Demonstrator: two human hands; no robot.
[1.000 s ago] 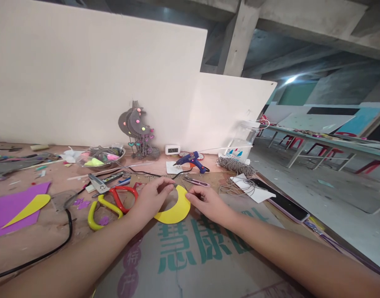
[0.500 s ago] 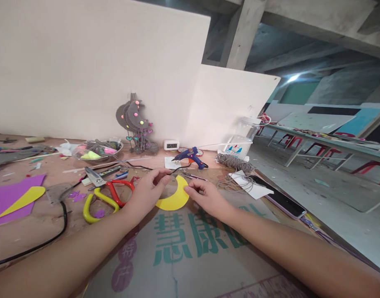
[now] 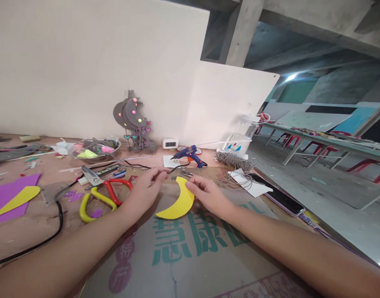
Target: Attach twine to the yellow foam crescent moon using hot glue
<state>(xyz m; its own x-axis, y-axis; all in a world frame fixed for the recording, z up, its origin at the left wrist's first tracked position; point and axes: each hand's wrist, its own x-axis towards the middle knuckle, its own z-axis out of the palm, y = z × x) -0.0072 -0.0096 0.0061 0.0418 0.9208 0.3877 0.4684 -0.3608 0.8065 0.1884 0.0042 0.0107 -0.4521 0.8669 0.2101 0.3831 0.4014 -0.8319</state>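
A yellow foam crescent (image 3: 179,201) lies on a sheet of printed cardboard (image 3: 190,256) in front of me. My right hand (image 3: 205,194) pinches its right edge with thumb and fingers closed. My left hand (image 3: 145,189) rests just left of the crescent, fingertips together near its upper tip and near a thin black wire; I cannot see that it grips anything. Red-and-yellow scissors (image 3: 99,193) lie left of my left hand.
A blue glue gun (image 3: 189,155), a small white clock (image 3: 170,143), a coil of twine (image 3: 234,160), a phone (image 3: 278,198) and a grey moon decoration (image 3: 132,124) stand behind. Purple and yellow foam (image 3: 13,198) lies far left. The table edge drops off at right.
The crescent has turned and slid slightly toward me under my right hand. My left hand has come off it and now sits by its upper tip. The view has shifted a little.
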